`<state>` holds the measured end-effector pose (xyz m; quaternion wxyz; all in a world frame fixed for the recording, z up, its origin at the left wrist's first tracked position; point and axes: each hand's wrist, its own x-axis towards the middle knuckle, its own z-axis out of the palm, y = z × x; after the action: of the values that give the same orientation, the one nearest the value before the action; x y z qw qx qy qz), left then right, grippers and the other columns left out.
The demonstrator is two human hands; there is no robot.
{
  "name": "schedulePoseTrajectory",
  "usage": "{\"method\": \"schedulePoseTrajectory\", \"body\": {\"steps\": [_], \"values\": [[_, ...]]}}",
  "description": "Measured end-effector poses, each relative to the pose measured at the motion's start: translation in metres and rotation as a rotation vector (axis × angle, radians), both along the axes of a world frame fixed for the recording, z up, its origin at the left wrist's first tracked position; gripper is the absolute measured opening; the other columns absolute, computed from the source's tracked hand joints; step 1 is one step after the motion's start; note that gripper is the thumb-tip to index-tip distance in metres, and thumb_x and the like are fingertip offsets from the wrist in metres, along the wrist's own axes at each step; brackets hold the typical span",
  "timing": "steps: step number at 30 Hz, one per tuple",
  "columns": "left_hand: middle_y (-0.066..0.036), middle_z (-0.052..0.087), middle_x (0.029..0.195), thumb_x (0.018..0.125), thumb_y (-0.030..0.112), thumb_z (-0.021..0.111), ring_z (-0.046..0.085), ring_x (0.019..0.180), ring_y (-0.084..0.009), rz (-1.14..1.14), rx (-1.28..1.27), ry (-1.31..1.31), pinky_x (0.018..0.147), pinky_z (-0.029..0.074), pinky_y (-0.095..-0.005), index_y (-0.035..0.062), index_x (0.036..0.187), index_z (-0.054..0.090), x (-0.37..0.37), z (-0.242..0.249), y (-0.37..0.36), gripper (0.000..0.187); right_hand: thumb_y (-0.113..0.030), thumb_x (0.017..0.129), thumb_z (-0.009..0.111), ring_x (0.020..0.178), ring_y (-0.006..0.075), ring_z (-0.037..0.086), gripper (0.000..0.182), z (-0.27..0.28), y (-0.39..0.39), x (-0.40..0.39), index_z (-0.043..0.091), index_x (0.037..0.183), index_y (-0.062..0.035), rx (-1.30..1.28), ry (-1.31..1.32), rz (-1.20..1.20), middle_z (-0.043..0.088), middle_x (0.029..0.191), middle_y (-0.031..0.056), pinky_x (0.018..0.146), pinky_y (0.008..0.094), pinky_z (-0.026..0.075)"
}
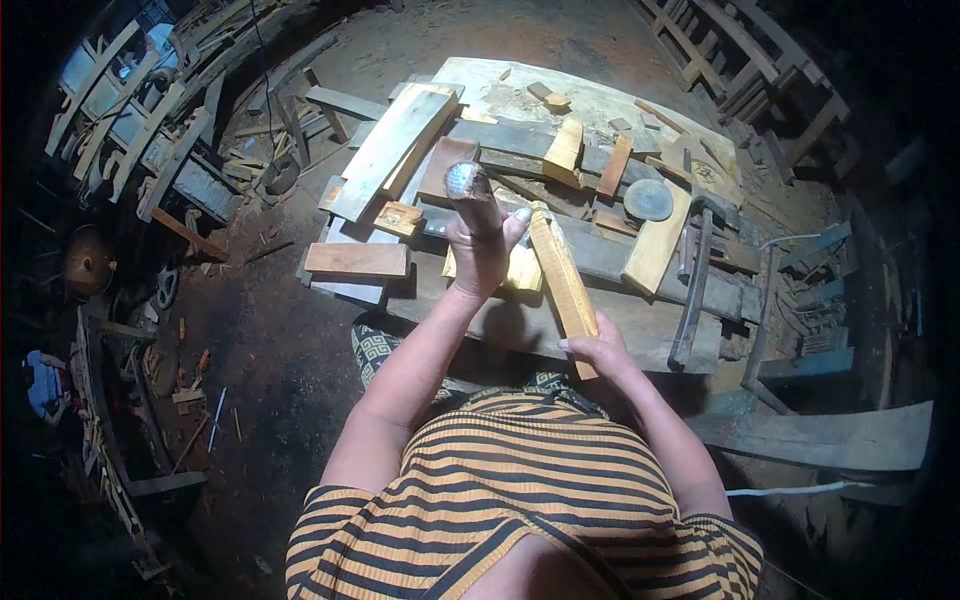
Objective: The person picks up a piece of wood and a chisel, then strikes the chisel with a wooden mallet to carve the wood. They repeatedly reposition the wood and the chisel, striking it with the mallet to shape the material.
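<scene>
My left hand (478,262) is closed round a thick, dark wooden handle (476,205), raised over the bench with its pale, worn end towards me. Whatever lies at the handle's far end is hidden by the hand. A long yellowish wooden piece (562,276) slants across the bench's near edge, its far tip narrow and roughly cut. Around its near end my right hand (602,350) is wrapped, thumb on top. The left thumb shows close to that narrow tip. Just beyond the left hand, a pale wood block (523,270) lies partly covered.
The plank workbench (640,335) carries several cut blocks, a reddish block (357,260), thick pale boards (395,150) and a round grey disc (648,200). A tool with a curved handle (690,300) lies along its right side. Wooden racks (740,45) and scrap wood surround the dirt floor.
</scene>
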<state>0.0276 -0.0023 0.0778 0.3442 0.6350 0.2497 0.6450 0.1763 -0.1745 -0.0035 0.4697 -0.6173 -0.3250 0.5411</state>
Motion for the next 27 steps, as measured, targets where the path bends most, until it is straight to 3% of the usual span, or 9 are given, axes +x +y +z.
{"method": "schedulePoseTrajectory", "body": {"steps": [12,18,19,21,24,27], "values": [[0.005,0.045,0.057,0.077,0.002,0.067,0.039,0.049,-0.0038,-0.088,-0.155,0.001,0.044,0.031,-0.0216,0.0088,0.064,0.048,-0.004,-0.012,0.008,0.024,-0.015,0.065,0.076,0.072,0.0127,0.056,0.049,0.004,0.0,-0.001,0.049,0.101,0.0013,-0.006,-0.003,-0.002,0.056,0.085,0.0062,0.063,0.0263,0.048],[0.005,0.046,0.062,0.074,0.001,0.069,0.041,0.054,-0.0041,-0.141,-0.069,-0.011,0.048,0.033,-0.0227,0.01,0.067,0.048,0.006,-0.007,-0.004,0.025,-0.014,0.066,0.075,0.073,0.0133,0.058,0.05,0.008,0.0,-0.003,0.048,0.105,0.0019,-0.016,0.013,-0.004,0.057,0.087,0.0066,0.064,0.0269,0.05],[0.003,0.047,0.066,0.074,0.001,0.07,0.044,0.057,-0.0074,-0.178,-0.095,-0.019,0.05,0.036,-0.0249,0.0081,0.07,0.05,0.009,-0.01,-0.011,0.022,-0.013,0.066,0.075,0.074,0.0135,0.058,0.05,0.004,0.0,-0.003,0.048,0.106,0.0021,0.008,0.036,-0.007,0.058,0.088,0.0073,0.064,0.027,0.05],[-0.006,0.059,0.073,0.068,0.009,0.075,0.055,0.061,-0.0144,-0.259,0.101,0.13,0.058,0.045,-0.0281,0.0052,0.086,0.06,0.01,-0.008,-0.016,0.024,-0.013,0.067,0.074,0.076,0.0138,0.059,0.051,0.005,0.0,0.0,0.048,0.107,0.0024,0.031,0.051,0.002,0.058,0.09,0.008,0.065,0.0271,0.051],[-0.01,0.06,0.077,0.064,0.012,0.077,0.061,0.069,-0.0234,-0.332,0.076,0.183,0.062,0.047,-0.0307,0.0053,0.088,0.059,0.018,-0.008,-0.023,0.031,-0.012,0.068,0.073,0.076,0.0131,0.06,0.05,0.034,0.0,0.009,0.049,0.11,0.0016,-0.012,0.094,-0.035,0.059,0.094,0.009,0.064,0.0265,0.051],[-0.011,0.06,0.077,0.063,0.012,0.075,0.061,0.071,-0.0302,-0.27,0.147,0.193,0.063,0.048,-0.0358,0.0067,0.087,0.06,0.022,0.0,-0.025,0.029,-0.017,0.065,0.074,0.082,0.0141,0.057,0.054,0.099,-0.008,0.02,0.051,0.111,-0.0003,0.234,-0.168,-0.175,0.058,0.096,0.0064,0.07,0.027,0.047]]}}
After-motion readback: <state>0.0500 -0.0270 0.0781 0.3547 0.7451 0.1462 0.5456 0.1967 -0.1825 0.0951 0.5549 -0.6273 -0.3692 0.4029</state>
